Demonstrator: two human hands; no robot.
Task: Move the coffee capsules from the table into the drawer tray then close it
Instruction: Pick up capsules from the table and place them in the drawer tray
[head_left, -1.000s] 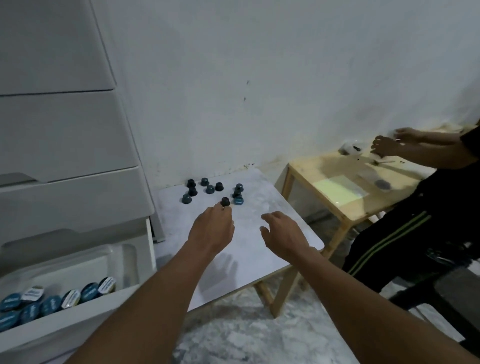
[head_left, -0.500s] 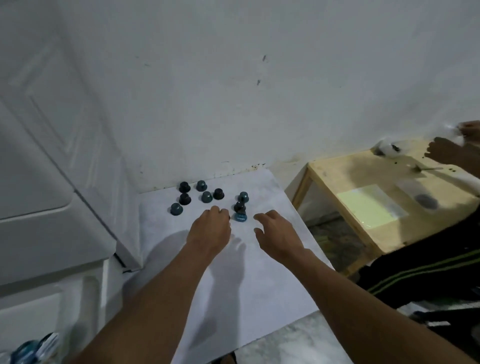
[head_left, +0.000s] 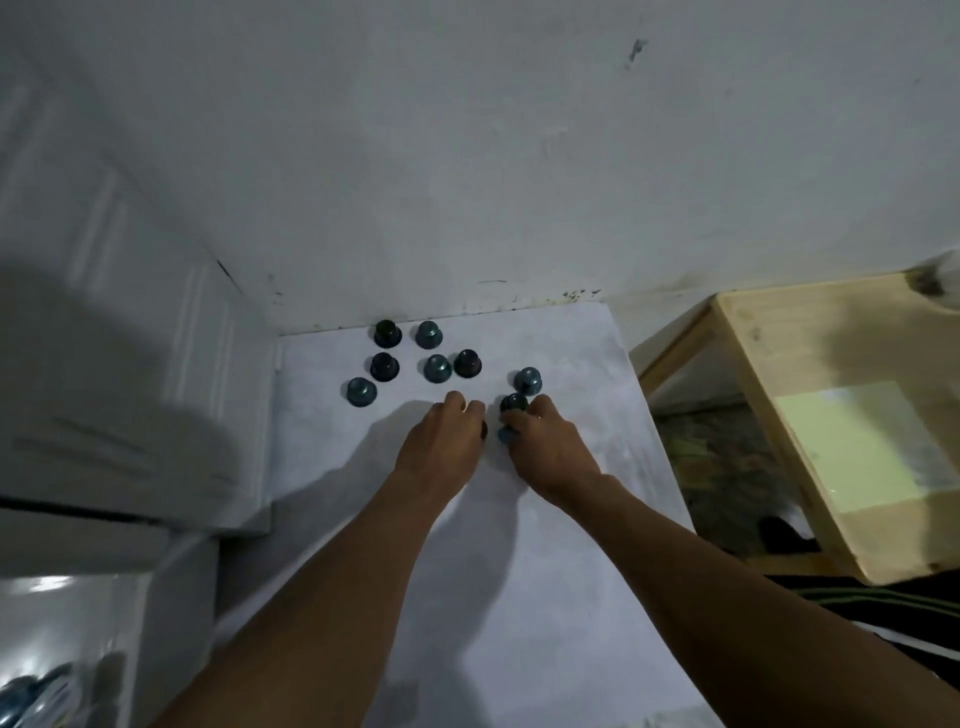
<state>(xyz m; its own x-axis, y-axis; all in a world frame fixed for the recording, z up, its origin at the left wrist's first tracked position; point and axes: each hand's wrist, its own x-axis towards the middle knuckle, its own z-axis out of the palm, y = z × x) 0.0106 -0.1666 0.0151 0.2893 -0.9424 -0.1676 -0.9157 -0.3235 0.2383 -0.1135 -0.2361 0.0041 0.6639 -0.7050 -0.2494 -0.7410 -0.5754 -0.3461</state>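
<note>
On the white marble-look table (head_left: 561, 545), the left hand (head_left: 441, 447) curls over a dark capsule (head_left: 483, 429), the right hand (head_left: 545, 447) pinches a teal capsule (head_left: 505, 435); seven small dark and teal coffee capsules (head_left: 436, 368) stand behind.

Both bare forearms reach forward, converging. The left hand (head_left: 441, 441) lies palm-down with fingers (head_left: 457, 402) curled under; the right hand (head_left: 545, 447), just beside it, curls its fingertips down likewise.

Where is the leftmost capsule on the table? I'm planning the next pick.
Head view: the leftmost capsule stands at the table's left edge by the drawer unit, left of the left hand.
</note>
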